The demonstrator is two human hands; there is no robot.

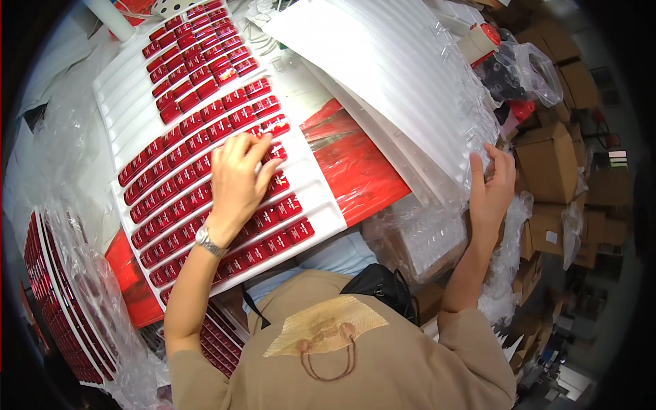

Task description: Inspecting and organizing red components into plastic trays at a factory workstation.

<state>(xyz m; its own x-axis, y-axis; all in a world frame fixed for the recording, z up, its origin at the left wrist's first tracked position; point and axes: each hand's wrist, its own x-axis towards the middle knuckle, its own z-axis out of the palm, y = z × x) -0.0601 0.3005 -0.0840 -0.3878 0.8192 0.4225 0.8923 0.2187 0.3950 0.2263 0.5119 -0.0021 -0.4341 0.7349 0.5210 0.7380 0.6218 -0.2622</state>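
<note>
My left hand (239, 174), with a metal watch (210, 241) on its wrist, is over a white ribbed tray (311, 179) with rows of small glossy red containers (183, 154). Its fingers are bent over the right part of the rows, thumb apart from forefinger. One red container shows in the gap between them; the palm side is hidden. Farther right, my right hand (493, 179) reaches to the edge of a second white ribbed tray (383, 61), beside small clear plastic pieces (486, 126). Thumb and fingers are apart there, with no held thing visible.
Red plastic-covered tabletop (355, 164) shows between the trays. Bagged stacks of red containers (61, 301) stand at lower left. Clear packaging (430, 239) lies below the right tray, a black bag (379, 290) at my lap, and cardboard boxes (547, 164) at right.
</note>
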